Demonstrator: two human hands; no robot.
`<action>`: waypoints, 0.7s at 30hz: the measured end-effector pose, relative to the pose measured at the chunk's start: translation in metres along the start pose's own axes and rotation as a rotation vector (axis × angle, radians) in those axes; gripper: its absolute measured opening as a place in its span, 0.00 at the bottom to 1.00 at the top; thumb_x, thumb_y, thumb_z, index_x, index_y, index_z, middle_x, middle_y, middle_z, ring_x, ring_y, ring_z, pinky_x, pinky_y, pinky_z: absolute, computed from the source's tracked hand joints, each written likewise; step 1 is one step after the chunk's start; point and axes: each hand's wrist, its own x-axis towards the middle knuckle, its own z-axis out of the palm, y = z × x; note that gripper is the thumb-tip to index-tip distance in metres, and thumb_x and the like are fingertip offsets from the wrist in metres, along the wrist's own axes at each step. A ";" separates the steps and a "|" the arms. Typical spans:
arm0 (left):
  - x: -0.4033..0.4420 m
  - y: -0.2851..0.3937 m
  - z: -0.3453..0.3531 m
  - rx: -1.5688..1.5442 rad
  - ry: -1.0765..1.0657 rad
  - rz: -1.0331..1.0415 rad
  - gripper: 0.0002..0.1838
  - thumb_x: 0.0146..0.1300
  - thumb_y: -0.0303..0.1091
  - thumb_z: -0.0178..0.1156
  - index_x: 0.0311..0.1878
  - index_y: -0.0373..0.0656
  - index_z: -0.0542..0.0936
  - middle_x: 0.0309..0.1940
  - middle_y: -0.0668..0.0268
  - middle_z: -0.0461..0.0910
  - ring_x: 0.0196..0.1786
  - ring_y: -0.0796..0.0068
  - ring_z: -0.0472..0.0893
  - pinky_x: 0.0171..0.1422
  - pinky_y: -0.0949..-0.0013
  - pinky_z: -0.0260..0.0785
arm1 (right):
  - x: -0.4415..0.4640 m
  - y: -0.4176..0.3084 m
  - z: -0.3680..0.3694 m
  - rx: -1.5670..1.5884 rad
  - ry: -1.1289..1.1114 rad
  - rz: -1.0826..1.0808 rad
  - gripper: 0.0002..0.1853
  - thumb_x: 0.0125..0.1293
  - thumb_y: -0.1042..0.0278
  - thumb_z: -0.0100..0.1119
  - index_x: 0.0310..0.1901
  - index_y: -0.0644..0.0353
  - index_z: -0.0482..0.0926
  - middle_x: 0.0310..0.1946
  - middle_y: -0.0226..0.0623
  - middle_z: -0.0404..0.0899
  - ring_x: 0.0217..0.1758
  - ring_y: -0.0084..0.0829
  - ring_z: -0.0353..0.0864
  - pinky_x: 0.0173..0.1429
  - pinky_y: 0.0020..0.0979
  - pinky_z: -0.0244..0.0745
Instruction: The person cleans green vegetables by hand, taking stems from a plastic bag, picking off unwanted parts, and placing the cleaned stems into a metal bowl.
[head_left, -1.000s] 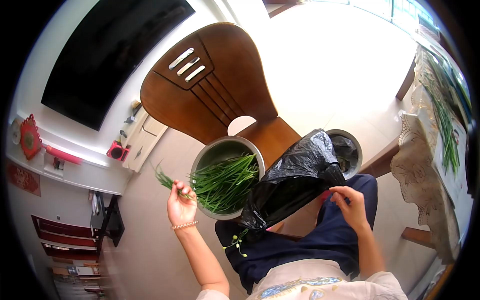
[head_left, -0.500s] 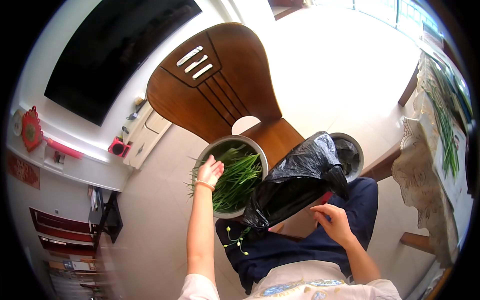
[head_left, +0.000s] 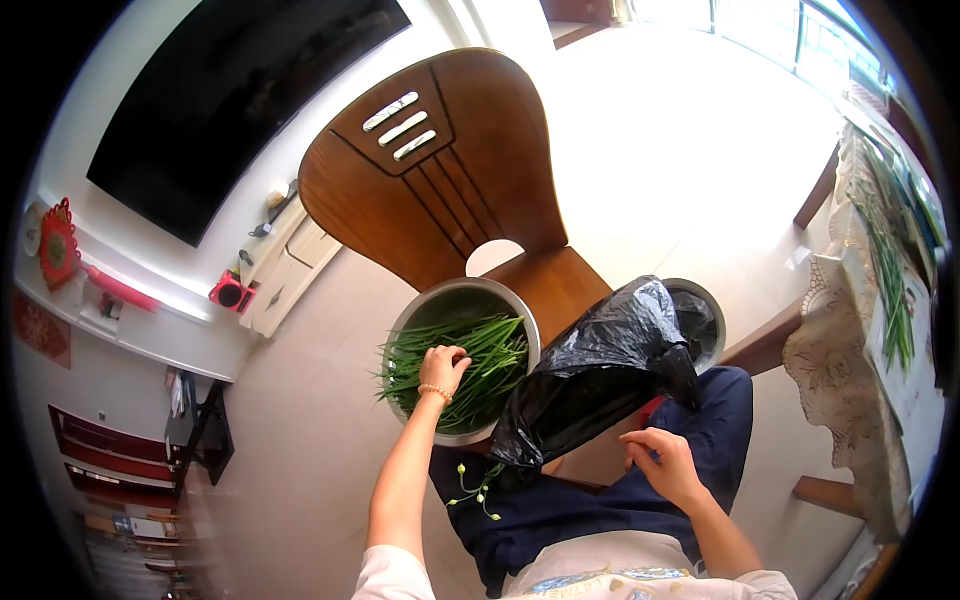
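My left hand (head_left: 445,370) reaches palm down into a metal bowl (head_left: 531,318), its fingers curled on long green chives (head_left: 487,352). Some chive tips hang over the bowl's left rim. Above my lap, my right hand (head_left: 664,466) has thumb and forefinger drawn together; anything between them is too small to make out. Between my hands, a black plastic bag (head_left: 600,345) lies with its mouth toward me and dark contents inside. Several thin stems with pale buds (head_left: 480,497) stick out by its lower left corner, over my dark trousers.
The bowl stands on a wooden chair (head_left: 450,150) facing me. Behind the bag is a second metal container (head_left: 715,330) lined with dark plastic. At right, a table with a lace cloth (head_left: 825,350) bears more green stalks (head_left: 893,270). A television (head_left: 240,110) hangs at upper left.
My left hand has turned from palm up with spread fingers to palm down, curled onto the chives, nearer the bowl's middle. My right hand has stayed almost in place.
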 end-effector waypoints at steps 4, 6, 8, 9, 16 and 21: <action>0.001 0.002 0.001 0.022 0.019 0.034 0.05 0.48 0.35 0.63 0.29 0.47 0.81 0.30 0.67 0.77 0.39 0.65 0.74 0.44 0.63 0.67 | -0.002 0.000 0.004 0.022 -0.021 0.011 0.07 0.55 0.77 0.57 0.37 0.62 0.79 0.26 0.37 0.77 0.27 0.31 0.76 0.30 0.26 0.70; 0.001 0.004 -0.006 -0.054 0.081 0.026 0.05 0.48 0.35 0.64 0.28 0.46 0.80 0.27 0.67 0.78 0.37 0.65 0.74 0.43 0.64 0.67 | -0.002 -0.002 0.005 0.036 -0.026 0.021 0.07 0.55 0.77 0.57 0.37 0.62 0.79 0.26 0.37 0.77 0.27 0.31 0.76 0.30 0.26 0.71; -0.002 0.006 -0.021 -0.061 0.095 0.079 0.06 0.48 0.35 0.64 0.28 0.46 0.80 0.26 0.66 0.78 0.36 0.64 0.74 0.42 0.64 0.67 | 0.001 -0.005 0.008 0.035 -0.027 -0.030 0.07 0.55 0.78 0.57 0.37 0.62 0.78 0.27 0.37 0.77 0.28 0.31 0.77 0.32 0.25 0.72; -0.005 0.011 -0.032 -0.063 0.096 0.056 0.06 0.49 0.35 0.63 0.29 0.46 0.80 0.26 0.66 0.79 0.35 0.64 0.74 0.41 0.64 0.67 | 0.004 -0.007 0.009 0.039 -0.026 -0.030 0.07 0.55 0.78 0.57 0.37 0.62 0.78 0.27 0.37 0.77 0.28 0.31 0.77 0.32 0.25 0.72; -0.035 0.041 -0.118 0.002 0.304 0.289 0.04 0.47 0.29 0.64 0.28 0.46 0.79 0.25 0.69 0.79 0.32 0.68 0.73 0.36 0.67 0.66 | 0.054 -0.029 0.038 0.636 -0.186 0.171 0.13 0.66 0.68 0.49 0.47 0.66 0.74 0.30 0.34 0.78 0.31 0.18 0.75 0.37 0.20 0.71; -0.059 0.069 -0.158 -0.001 0.359 0.380 0.07 0.43 0.25 0.66 0.28 0.44 0.79 0.27 0.70 0.80 0.31 0.69 0.72 0.36 0.69 0.66 | 0.104 -0.041 0.055 1.006 -0.340 0.558 0.30 0.68 0.46 0.40 0.58 0.67 0.63 0.38 0.38 0.78 0.34 0.21 0.75 0.42 0.24 0.72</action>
